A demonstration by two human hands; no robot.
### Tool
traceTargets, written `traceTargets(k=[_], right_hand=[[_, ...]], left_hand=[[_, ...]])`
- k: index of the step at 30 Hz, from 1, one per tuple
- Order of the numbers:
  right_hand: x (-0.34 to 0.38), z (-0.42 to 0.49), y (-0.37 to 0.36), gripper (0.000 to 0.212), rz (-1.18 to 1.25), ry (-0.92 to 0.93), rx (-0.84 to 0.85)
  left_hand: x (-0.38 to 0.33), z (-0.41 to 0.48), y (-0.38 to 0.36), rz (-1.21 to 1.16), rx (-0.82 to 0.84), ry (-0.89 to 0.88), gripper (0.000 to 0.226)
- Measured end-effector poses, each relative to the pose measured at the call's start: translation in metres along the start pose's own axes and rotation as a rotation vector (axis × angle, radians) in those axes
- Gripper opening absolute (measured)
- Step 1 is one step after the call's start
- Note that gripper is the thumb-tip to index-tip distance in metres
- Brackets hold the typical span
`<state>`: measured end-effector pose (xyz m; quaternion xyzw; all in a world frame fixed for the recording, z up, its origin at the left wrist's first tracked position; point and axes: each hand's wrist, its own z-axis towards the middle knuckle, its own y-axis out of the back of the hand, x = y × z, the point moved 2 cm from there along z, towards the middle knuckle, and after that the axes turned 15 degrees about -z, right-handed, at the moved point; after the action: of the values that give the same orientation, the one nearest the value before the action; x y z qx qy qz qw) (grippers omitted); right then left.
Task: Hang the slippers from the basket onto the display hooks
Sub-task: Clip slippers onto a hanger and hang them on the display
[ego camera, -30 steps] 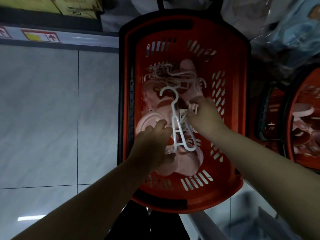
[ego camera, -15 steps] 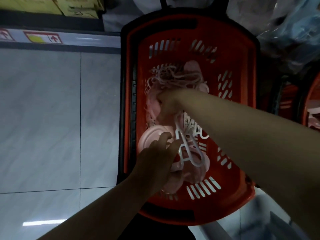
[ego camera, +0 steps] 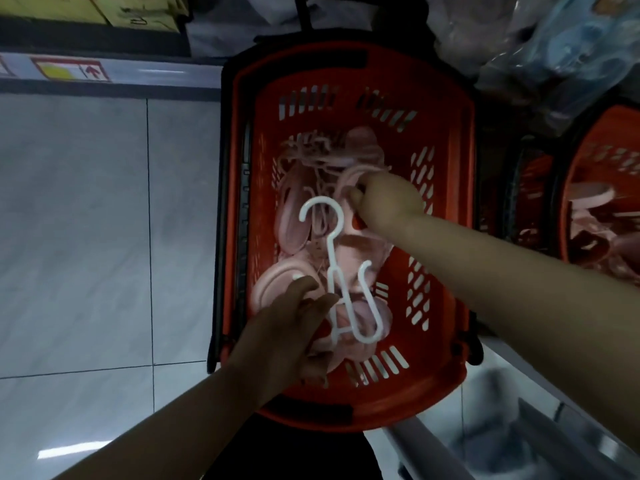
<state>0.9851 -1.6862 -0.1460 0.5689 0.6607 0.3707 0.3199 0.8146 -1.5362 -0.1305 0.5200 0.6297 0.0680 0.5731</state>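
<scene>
A red plastic basket (ego camera: pixel 446 140) stands on the floor below me, holding several pink slippers (ego camera: pixel 294 226) and a tangle of pale hangers (ego camera: pixel 322 150). My left hand (ego camera: pixel 287 327) grips the lower part of a white plastic hanger (ego camera: pixel 332 258) with a pink slipper on it, over the basket's near half. The hanger's hook points away from me. My right hand (ego camera: pixel 384 199) reaches into the basket's middle and pinches a pale pink hanger hook (ego camera: pixel 349 176) among the slippers.
A second red basket (ego camera: pixel 588 188) with more pink slippers sits at the right edge. Bagged goods (ego camera: pixel 561 46) lie beyond it. Grey floor tiles (ego camera: pixel 86 237) spread to the left, with a shelf base (ego camera: pixel 104 77) along the top. A grey metal frame (ego camera: pixel 485 441) is at lower right.
My right hand has drawn back to the right inside the basket and now pinches a pink hook. The white hanger in my left hand has come fully into sight.
</scene>
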Motion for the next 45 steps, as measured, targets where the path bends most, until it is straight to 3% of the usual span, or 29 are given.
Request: traceTargets(k=[3, 11, 16, 22, 24, 28, 31, 37, 42, 45], right_hand=[[-0.021, 0.001, 0.005, 0.039, -0.104, 0.001, 0.005], [-0.035, -0.023, -0.009, 0.039, -0.076, 0.162, 0.087], [-0.04, -0.026, -0.018, 0.036, 0.128, -0.134, -0.003], [-0.035, -0.019, -0.007, 0.041, 0.181, -0.251, -0.054], [-0.034, -0.018, 0.0, 0.038, 0.193, -0.2, -0.028], [-0.026, -0.03, 0.0, 0.039, 0.098, 0.114, 0.183], [-0.024, -0.044, -0.011, 0.043, 0.222, 0.162, 0.296], [-0.043, -0.058, -0.018, 0.036, 0.136, -0.135, -0.17], [-0.034, -0.047, -0.016, 0.039, -0.003, -0.101, -0.173], [-0.032, -0.038, -0.015, 0.039, 0.056, -0.14, -0.156]], left_hand=[[0.001, 0.003, 0.002, -0.156, 0.005, 0.053, 0.091], [0.007, 0.025, -0.004, -0.287, -0.104, 0.036, 0.08], [0.014, 0.028, 0.0, -0.288, -0.057, -0.045, 0.083], [0.007, 0.022, 0.01, -0.181, 0.0, -0.19, 0.079], [0.002, 0.016, 0.009, -0.177, -0.021, -0.211, 0.077], [0.003, 0.011, 0.008, -0.239, -0.122, -0.107, 0.083], [0.008, 0.01, 0.001, -0.214, -0.109, -0.068, 0.082], [0.007, 0.027, -0.001, -0.148, -0.061, -0.081, 0.067], [0.012, 0.023, -0.008, -0.07, 0.008, -0.184, 0.061], [0.014, 0.023, -0.01, -0.085, 0.009, -0.221, 0.06]])
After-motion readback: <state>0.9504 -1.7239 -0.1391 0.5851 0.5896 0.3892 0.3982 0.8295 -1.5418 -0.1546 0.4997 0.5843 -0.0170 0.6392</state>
